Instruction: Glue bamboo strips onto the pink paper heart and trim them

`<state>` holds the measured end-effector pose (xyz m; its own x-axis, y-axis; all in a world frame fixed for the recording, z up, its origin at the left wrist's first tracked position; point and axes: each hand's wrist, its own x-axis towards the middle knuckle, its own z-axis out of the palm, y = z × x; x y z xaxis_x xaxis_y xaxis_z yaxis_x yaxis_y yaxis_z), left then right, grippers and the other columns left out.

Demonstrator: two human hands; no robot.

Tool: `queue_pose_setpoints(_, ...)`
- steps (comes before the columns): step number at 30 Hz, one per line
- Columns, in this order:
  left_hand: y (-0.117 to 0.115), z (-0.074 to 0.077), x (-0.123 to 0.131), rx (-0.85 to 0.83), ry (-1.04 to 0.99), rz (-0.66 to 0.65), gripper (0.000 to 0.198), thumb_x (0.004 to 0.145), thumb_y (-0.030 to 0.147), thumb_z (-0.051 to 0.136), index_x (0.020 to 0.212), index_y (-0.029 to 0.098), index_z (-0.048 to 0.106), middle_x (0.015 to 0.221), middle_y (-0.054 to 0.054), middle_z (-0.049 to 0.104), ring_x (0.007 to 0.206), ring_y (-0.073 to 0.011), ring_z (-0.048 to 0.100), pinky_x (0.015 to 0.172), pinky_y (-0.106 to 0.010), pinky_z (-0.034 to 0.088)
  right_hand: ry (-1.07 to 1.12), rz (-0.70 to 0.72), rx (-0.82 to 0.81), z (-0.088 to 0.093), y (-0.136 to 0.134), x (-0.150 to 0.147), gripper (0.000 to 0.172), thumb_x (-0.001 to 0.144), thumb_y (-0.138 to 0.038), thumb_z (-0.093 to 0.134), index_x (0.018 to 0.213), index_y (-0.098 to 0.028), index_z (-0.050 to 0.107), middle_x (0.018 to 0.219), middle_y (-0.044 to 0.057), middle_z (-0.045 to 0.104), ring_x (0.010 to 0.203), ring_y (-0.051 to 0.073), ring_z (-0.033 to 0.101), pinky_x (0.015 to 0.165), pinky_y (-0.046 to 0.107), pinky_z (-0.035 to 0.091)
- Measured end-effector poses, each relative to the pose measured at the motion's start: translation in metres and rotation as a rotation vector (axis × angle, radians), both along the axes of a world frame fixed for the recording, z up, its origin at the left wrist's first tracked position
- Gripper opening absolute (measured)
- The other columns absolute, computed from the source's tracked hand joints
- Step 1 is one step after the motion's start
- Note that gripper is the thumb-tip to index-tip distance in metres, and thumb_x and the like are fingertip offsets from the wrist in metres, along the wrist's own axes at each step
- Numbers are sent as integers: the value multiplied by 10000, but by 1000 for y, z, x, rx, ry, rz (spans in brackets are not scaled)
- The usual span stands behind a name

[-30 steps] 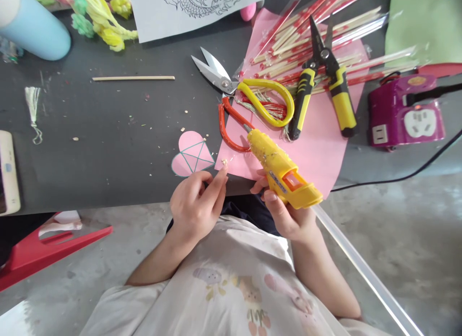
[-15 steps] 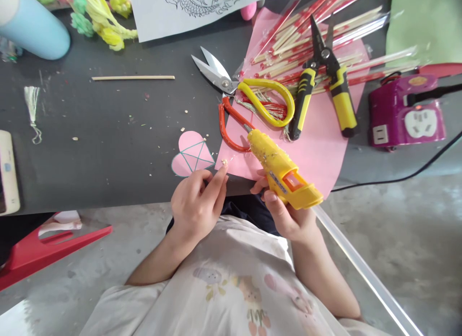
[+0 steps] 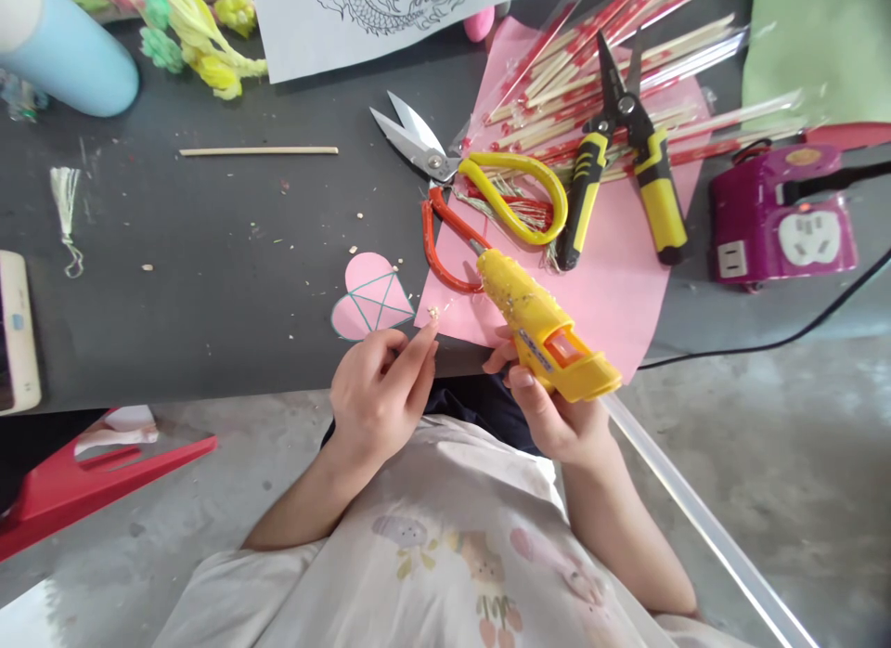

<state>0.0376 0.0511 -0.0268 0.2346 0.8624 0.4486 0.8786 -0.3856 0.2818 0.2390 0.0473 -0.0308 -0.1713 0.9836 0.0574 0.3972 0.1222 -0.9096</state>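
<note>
My right hand is wrapped round a yellow hot glue gun, its metal nozzle pointing up and left over the scissors' red handle. A long clear glue stick runs out of its back end past the table edge. At the table's front edge, my left hand is closed, index finger forward. Small pale crumbs lie right at that fingertip, over the corner of a pink paper sheet. The thumb is mostly hidden. Just left of the fingertip lies a pink paper heart with teal lines.
Scissors lie half open beyond my hands, beside yellow-black cutters and wrapped red-and-wood sticks. A purple power socket stands right. Left are a thin wooden stick, a pale tassel and a phone-like device.
Hardly anything differs. The view has shifted very slightly; both hands and the glue gun keep their places.
</note>
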Motion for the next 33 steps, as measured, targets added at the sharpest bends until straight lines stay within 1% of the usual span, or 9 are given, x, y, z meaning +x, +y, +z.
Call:
queue_pose_setpoints(5, 0, 0, 0, -13, 3, 2, 288, 837, 139, 678, 1118, 201, 696, 798, -2, 616, 618, -80, 508, 625, -209, 420, -7, 1, 10, 1, 1, 0, 256, 966, -367, 470, 871, -180, 616, 871, 93, 649, 680, 167, 622, 592, 315, 500)
queue_pose_setpoints(13, 1, 0, 2, -27, 16, 13, 265, 857, 163, 661, 1117, 206, 691, 799, -1, 618, 631, -82, 531, 633, -208, 430, -15, 11, 5, 0, 1, 1, 288, 972, -377, 459, 867, -172, 631, 881, 98, 651, 694, 166, 618, 597, 313, 504)
queue_pose_setpoints(16, 1, 0, 2, -27, 13, 17, 273, 853, 163, 665, 1120, 210, 689, 799, 1, 621, 630, -82, 531, 623, -206, 423, -8, 7, 0, 0, 1, 1, 285, 970, -380, 463, 871, -174, 633, 886, 96, 650, 706, 167, 619, 601, 310, 507)
queue_pose_setpoints(21, 0, 2, 2, -45, 20, 25, 254, 863, 174, 650, 1110, 215, 689, 804, -3, 628, 645, -89, 553, 629, -210, 428, -3, 8, -23, 1, 1, 1, 282, 966, -383, 468, 866, -176, 631, 899, 92, 650, 660, 145, 589, 591, 306, 511)
queue_pose_setpoints(33, 0, 3, 3, -57, 38, 29, 267, 864, 168, 644, 1126, 207, 680, 810, -8, 628, 656, -97, 554, 622, -218, 426, 36, -5, -43, -1, -1, 1, 256, 958, -385, 491, 887, -181, 627, 908, 94, 656, 688, 154, 607, 606, 311, 522)
